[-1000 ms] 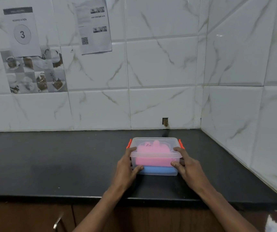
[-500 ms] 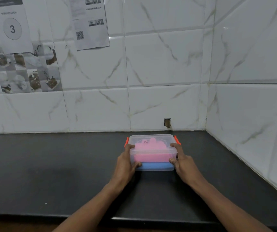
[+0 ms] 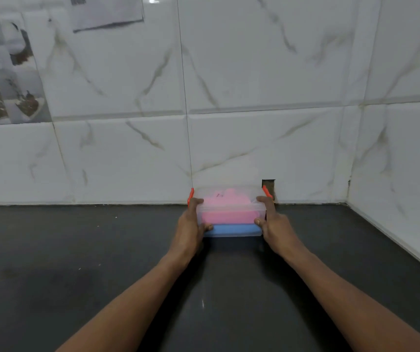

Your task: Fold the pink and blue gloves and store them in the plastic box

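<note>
Left hand (image 3: 190, 228) and right hand (image 3: 272, 224) gripping the ends of a lidded plastic box (image 3: 230, 199) on a dark counter (image 3: 76, 250), pink glove (image 3: 225, 212) over blue glove (image 3: 231, 230) between them

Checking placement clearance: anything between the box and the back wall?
Head view: nothing visible between the plastic box and the tiled wall; the box sits close to it on the dark counter, gripped by left hand and right hand.

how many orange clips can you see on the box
2. One clip is on the box's left end, above the left hand; the other clip is on the right end, above the right hand. Others may be hidden.
</note>
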### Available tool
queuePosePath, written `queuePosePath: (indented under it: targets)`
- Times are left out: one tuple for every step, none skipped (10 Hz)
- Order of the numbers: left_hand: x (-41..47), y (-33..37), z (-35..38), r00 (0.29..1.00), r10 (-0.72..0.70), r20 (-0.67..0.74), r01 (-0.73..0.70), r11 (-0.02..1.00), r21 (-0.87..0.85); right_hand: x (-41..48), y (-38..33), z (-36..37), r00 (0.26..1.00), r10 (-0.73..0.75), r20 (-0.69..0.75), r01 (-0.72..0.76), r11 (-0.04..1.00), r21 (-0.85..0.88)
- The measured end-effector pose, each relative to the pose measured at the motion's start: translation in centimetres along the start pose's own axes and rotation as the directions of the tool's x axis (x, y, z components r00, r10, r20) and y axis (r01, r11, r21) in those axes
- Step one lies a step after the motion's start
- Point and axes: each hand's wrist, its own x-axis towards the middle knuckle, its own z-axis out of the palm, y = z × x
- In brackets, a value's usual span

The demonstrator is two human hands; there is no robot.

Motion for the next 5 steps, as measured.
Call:
queuePosePath:
  targets:
    - [2.7, -1.1, 0.9, 1.000, -0.017, 0.008, 0.017, 1.000, -0.016, 2.4, 1.4, 0.9, 1.000, 0.004, -0.005, -0.004, 1.000, 0.003]
    - [4.4, -1.5, 0.9, 0.998, -0.046, 0.038, 0.048, 0.998, -0.051, 3.3, 2.3, 1.3, 1.000, 0.014, -0.009, -0.014, 1.000, -0.004]
    - [4.5, -1.4, 0.6, 0.994, -0.057, 0.090, 0.061, 0.997, -0.043, 3.2, 2.0, 1.7, 1.000, 0.023, 0.019, -0.023, 1.000, 0.005]
    - [5.1, -0.6, 0.1, 0.987, -0.107, 0.121, 0.097, 0.992, 0.086, 3.2, 0.7, 1.0, 0.991, 0.134, 0.023, -0.133, 0.990, -0.039]
    - [4.0, -0.6, -0.9, 0.994, 0.047, 0.097, -0.082, 0.916, 0.393, 2.1, -0.9, 0.8, 0.991, -0.060, -0.120, 0.028, 0.968, -0.250]
